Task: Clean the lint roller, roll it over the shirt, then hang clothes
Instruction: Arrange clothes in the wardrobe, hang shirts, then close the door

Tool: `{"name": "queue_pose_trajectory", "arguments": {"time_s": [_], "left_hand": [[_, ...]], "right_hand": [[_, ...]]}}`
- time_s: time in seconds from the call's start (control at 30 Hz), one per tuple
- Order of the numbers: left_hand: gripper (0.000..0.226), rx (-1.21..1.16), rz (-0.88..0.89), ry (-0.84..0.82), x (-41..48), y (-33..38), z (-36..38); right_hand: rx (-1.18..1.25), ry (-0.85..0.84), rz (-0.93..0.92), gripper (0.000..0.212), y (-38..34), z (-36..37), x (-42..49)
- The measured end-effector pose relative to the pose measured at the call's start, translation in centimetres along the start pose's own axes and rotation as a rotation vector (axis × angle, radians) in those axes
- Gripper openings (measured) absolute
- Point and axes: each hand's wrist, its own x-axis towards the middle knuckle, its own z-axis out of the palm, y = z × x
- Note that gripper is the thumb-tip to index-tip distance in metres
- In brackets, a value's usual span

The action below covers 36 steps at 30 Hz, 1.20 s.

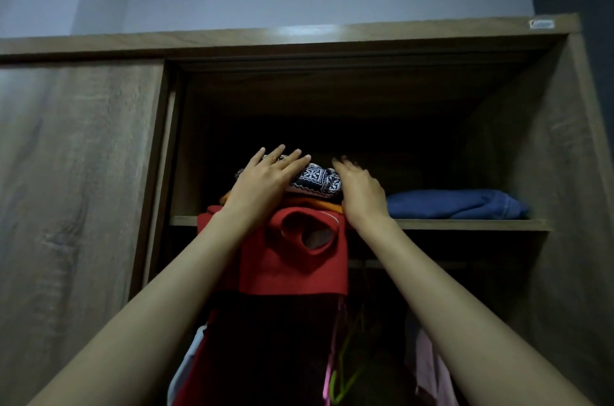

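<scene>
Two bare forearms [186, 289] rise from the bottom corners of the frame toward the middle, where a pile of folded clothes sits on the left part of a wardrobe shelf [465, 224]. On top of the pile lies a patterned cloth [317, 178], dark blue with white flower-like squares and zigzag bands. Under it a strip of orange cloth [329, 205] peeks out. Lowest is a red garment [292, 267], which spills over the shelf edge and hangs down in front, its round neck opening facing the camera. The left hand [265, 181] lies flat on the patterned cloth with its fingers straight and spread, gripping nothing. The right hand [360, 191] rests against the right side of the pile, fingers extended and close together, the tips slightly blurred; it too holds nothing. Right of the pile on the same shelf, a folded blue cloth [455, 204] lies apart from the hands. A wood-grain sliding door [76, 179] covers the left of the frame. Below the shelf, in the dark lower middle, a rail [362, 264] carries green and pink hangers [342, 375], and a pale pink garment [428, 369] hangs at the lower right, partly behind the right forearm.
</scene>
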Motion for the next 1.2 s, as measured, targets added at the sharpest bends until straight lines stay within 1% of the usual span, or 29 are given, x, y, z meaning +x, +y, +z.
{"name": "queue_pose_trajectory", "arguments": {"time_s": [0.07, 0.17, 0.27, 0.33, 0.43, 0.47, 0.5, 0.6, 0.63, 0.67, 0.73, 0.8, 0.9, 0.97, 1.03, 1.13, 1.2], "left_hand": [[0.055, -0.014, -0.024, 0.019, 0.2, 0.7, 0.3], [0.054, -0.015, -0.074, -0.015, 1.3, 2.0, 0.5], [0.054, -0.027, -0.126, -0.024, 2.6, 3.5, 0.7], [0.056, -0.051, -0.138, -0.039, 3.5, 4.9, 0.8], [0.061, -0.08, -0.128, -0.032, 5.0, 7.7, 1.1], [0.059, -0.088, -0.12, -0.027, 5.7, 8.7, 1.3], [0.057, -0.103, -0.112, -0.027, 6.4, 9.7, 1.6], [0.055, -0.156, -0.086, -0.021, 8.2, 12.9, 2.0], [0.055, -0.175, -0.077, -0.008, 8.6, 13.9, 2.2], [0.055, -0.195, -0.065, 0.003, 8.9, 14.8, 2.3], [0.054, -0.229, -0.04, 0.016, 9.0, 15.8, 2.6], [0.053, -0.288, -0.019, 0.026, 8.8, 15.6, 2.7], [0.052, -0.377, 0.009, 0.036, 8.3, 14.9, 2.8], [0.052, -0.379, 0.025, 0.028, 8.0, 14.8, 2.8], [0.053, -0.387, 0.024, 0.028, 7.9, 14.9, 2.6], [0.053, -0.376, 0.006, 0.037, 8.0, 15.0, 2.6], [0.054, -0.337, -0.002, 0.02, 8.1, 15.0, 2.9]], "right_hand": [[0.006, 0.007, -0.031, 0.055, 0.7, -0.2, 0.1], [0.009, 0.005, -0.06, 0.05, 2.1, -0.4, 0.7], [-0.041, 0.021, -0.098, 0.042, 3.9, -1.2, 1.9], [-0.09, 0.034, -0.124, 0.046, 5.7, -1.9, 2.4], [-0.199, 0.02, -0.159, 0.064, 8.8, -3.3, 2.4], [-0.229, 0.022, -0.156, 0.064, 9.8, -3.8, 2.1], [-0.252, 0.036, -0.152, 0.06, 10.7, -4.3, 1.9], [-0.304, 0.16, -0.148, 0.045, 13.7, -6.0, 1.0], [-0.315, 0.174, -0.136, 0.046, 14.6, -6.5, 0.7], [-0.319, 0.153, -0.116, 0.051, 15.4, -7.1, 0.4], [-0.254, 0.046, -0.059, 0.063, 16.7, -7.6, -0.6], [-0.126, -0.045, -0.02, 0.072, 17.4, -7.8, -1.7], [0.012, -0.067, 0.058, 0.076, 18.1, -7.6, -3.2], [0.011, -0.015, 0.131, 0.068, 18.2, -7.2, -3.8], [-0.059, 0.038, 0.141, 0.064, 17.7, -7.4, -3.7], [-0.178, 0.092, 0.079, 0.045, 16.9, -8.1, -2.7], [-0.247, 0.096, 0.013, 0.042, 16.9, -7.9, -2.2]]}}
